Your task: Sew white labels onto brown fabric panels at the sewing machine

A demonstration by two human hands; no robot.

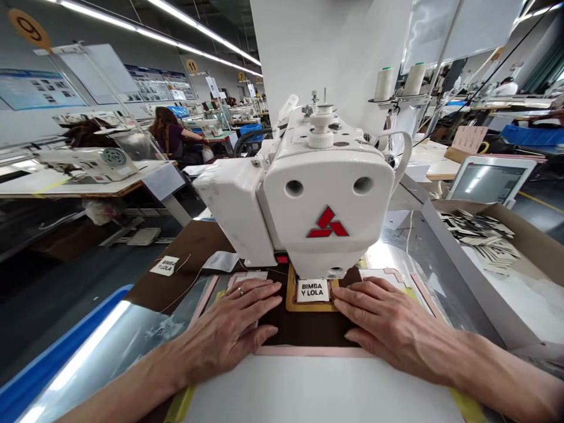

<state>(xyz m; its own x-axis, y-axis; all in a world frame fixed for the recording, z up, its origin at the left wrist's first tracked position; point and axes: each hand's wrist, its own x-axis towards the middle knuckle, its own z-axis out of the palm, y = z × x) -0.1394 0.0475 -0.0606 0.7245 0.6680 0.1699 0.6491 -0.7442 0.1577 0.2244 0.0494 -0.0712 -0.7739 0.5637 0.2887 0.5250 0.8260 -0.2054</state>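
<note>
A white sewing machine head [328, 194] with a red logo stands in the centre. Below it, a white label [312, 290] printed "BIMBA Y LOLA" lies inside a yellow frame [314, 307] on dark brown fabric [308, 332]. My left hand [235, 323] rests flat on the fabric and a pink-edged white template [315, 352], left of the label, fingers spread. On the right, my right hand [383, 320] lies flat with its fingertips at the frame's right edge. Neither hand grips anything. The machine head hides the needle area.
Another label [164, 265] lies on brown fabric at left, beside loose thread. A cardboard box [524, 294] with many labels stands at right, near a tablet screen [492, 179]. A blue bin [66, 352] is lower left. A seated person [171, 135] works further back.
</note>
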